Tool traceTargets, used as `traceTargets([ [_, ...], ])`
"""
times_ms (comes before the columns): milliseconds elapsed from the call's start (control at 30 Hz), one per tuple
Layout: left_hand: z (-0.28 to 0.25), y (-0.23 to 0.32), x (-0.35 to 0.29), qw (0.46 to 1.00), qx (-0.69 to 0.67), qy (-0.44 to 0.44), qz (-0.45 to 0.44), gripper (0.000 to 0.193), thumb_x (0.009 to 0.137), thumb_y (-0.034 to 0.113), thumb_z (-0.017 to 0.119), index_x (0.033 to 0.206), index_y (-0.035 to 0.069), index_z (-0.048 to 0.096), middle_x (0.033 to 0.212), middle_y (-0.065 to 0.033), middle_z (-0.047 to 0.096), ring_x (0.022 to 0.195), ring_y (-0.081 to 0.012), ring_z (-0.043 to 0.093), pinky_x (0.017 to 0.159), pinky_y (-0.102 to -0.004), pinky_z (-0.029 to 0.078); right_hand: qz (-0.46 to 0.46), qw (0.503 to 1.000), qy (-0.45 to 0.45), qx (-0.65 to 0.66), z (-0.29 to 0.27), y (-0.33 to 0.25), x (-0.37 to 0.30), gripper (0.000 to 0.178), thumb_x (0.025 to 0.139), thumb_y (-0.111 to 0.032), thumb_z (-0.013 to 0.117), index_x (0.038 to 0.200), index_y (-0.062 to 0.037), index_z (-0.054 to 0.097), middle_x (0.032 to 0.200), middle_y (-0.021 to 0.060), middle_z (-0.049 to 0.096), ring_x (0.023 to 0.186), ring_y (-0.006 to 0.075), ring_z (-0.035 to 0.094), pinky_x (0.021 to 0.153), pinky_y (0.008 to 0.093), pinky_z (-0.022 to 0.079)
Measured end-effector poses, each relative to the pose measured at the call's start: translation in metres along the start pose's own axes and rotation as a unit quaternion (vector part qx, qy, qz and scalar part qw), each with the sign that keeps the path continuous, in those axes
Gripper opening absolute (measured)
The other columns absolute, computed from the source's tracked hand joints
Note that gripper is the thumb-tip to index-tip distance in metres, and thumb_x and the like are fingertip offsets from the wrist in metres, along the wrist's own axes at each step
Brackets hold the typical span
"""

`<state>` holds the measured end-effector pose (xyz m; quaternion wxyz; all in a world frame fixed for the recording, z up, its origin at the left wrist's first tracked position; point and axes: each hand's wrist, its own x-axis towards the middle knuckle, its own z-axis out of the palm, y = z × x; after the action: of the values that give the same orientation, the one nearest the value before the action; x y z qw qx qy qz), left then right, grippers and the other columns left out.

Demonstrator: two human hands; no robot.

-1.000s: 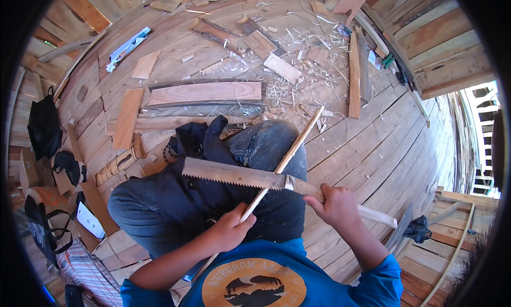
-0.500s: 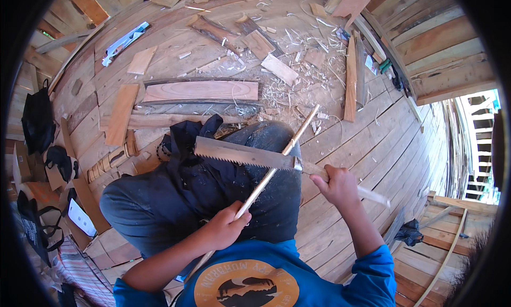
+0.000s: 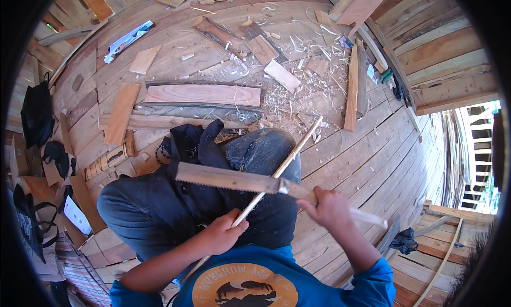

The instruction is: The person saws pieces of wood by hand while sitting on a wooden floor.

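A thin pale wooden stick (image 3: 291, 156) slants up from beside my waist, across my lap and past my right knee. My left hand (image 3: 223, 233) is wrapped round its lower part. In my right hand (image 3: 330, 210) is the wooden handle of a hand saw (image 3: 229, 177), its end sticking out beyond my fist. The toothed blade points left over my thighs, teeth toward me, and crosses the stick near the handle end. Whether the blade touches the stick, I cannot tell. Dark cloth (image 3: 191, 142) lies bunched over my lap.
Curled wood shavings (image 3: 314, 89) litter the plank floor ahead. A long board (image 3: 207, 94), a shorter plank (image 3: 122, 113) and several offcuts lie beyond my knees. Cardboard boxes (image 3: 84, 203) and black bags (image 3: 37, 114) stand at the left; a plank wall (image 3: 447, 54) is at the right.
The saw and my right hand have moved left and slightly toward me, so the blade crosses the stick lower down. My left hand keeps its grip on the stick.
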<state>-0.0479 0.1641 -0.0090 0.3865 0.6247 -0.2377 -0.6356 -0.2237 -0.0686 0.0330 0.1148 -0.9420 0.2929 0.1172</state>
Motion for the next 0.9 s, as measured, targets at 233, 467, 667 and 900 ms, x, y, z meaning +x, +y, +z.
traceTargets([
  [233, 0.001, 0.005, 0.005, 1.000, -0.008, -0.005, -0.006, 0.025, 0.098, 0.028, 0.049, 0.095, 0.003, 0.051, 0.070, -0.0065, 0.050, 0.064, -0.0161, 0.051, 0.061, -0.0334, 0.042, 0.051, 0.998, 0.039, 0.016, 0.000, 0.009, 0.007, 0.060, 0.082, -0.063, 0.057, 0.067, -0.0049, 0.058, 0.054, 0.0159, 0.058, 0.054, 0.0348, 0.062, 0.052, 0.0461, 0.050],
  [467, -0.001, 0.017, 0.003, 0.999, -0.022, -0.028, -0.024, 0.025, 0.098, 0.027, 0.049, 0.095, 0.002, 0.051, 0.070, -0.0055, 0.050, 0.065, -0.0157, 0.051, 0.061, -0.0339, 0.042, 0.063, 0.996, 0.066, 0.002, -0.008, 0.038, 0.028, 0.058, 0.083, -0.058, 0.059, 0.067, -0.0028, 0.057, 0.058, 0.0197, 0.059, 0.055, 0.0394, 0.061, 0.051, 0.0465, 0.049],
  [667, 0.003, 0.011, 0.000, 0.999, -0.035, -0.005, -0.024, 0.023, 0.098, 0.026, 0.049, 0.094, 0.003, 0.051, 0.069, -0.0035, 0.048, 0.064, -0.0131, 0.049, 0.060, -0.0318, 0.041, 0.002, 0.996, 0.084, -0.044, 0.006, 0.028, 0.020, 0.057, 0.084, -0.058, 0.058, 0.068, -0.0036, 0.058, 0.056, 0.0193, 0.058, 0.055, 0.0387, 0.062, 0.053, 0.0481, 0.050],
  [900, 0.004, 0.014, 0.007, 0.992, -0.093, -0.041, -0.068, 0.021, 0.099, 0.025, 0.048, 0.104, 0.004, 0.052, 0.071, 0.0001, 0.047, 0.060, -0.0083, 0.046, 0.054, -0.0260, 0.040, 0.019, 0.998, 0.059, 0.011, 0.000, 0.013, 0.018, 0.055, 0.084, -0.056, 0.059, 0.069, -0.0034, 0.058, 0.056, 0.0183, 0.058, 0.056, 0.0389, 0.062, 0.053, 0.0467, 0.050],
])
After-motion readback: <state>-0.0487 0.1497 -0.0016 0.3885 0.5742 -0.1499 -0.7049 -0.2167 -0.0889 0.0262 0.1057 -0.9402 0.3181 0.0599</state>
